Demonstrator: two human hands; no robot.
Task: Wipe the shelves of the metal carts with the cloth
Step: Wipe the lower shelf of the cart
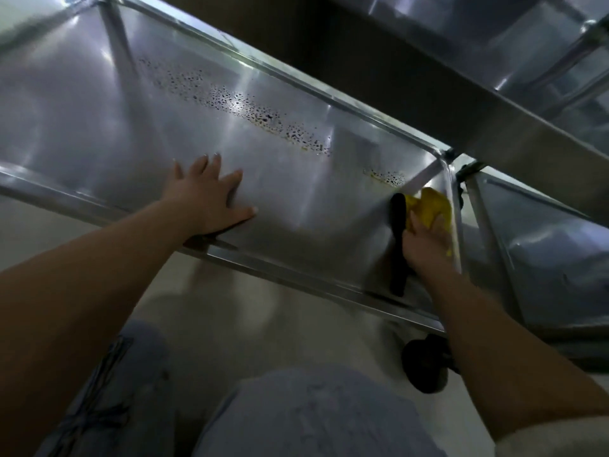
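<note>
While droplets still dot the steel cart shelf [296,192] | right hand [425,245] grips crumpled yellow cloth [428,206] at the shelf's right corner | left hand [206,196] pressed flat, fingers spread, empty | wiping looks unfinished.

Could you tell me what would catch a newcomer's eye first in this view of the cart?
The bright yellow cloth stands out, gripped by the right hand in the right corner of the metal shelf. A band of dark droplets runs along the shelf's far side. The left hand lies flat on the shelf near its front rim.
</note>
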